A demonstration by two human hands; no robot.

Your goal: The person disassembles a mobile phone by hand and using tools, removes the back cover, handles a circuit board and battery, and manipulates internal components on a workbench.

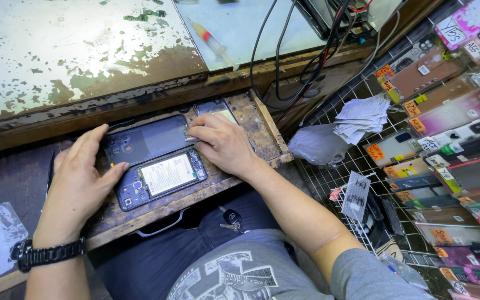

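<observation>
Hands rest on a pulled-out wooden drawer [251, 153] that serves as the work surface. An opened phone [162, 178] lies near the drawer's front edge, battery and circuit parts showing, and its dark back cover [148, 140] lies just behind it, touching or nearly so. The left hand [79, 178], a black watch [48, 254] on its wrist, lies spread flat with fingers wide, the fingertips pressing the left ends of both the cover and the phone. The right hand [223, 144] is curled with fingers close together at the right end of the cover, pinching something small and metallic; what it is, I cannot tell. Another phone part [215, 108] lies at the drawer's back edge, behind that hand. A syringe [213, 41] rests on the glass top beyond. Keys [230, 219] lie in the person's lap, and racks of phone cases [451, 122] stand to the right.
</observation>
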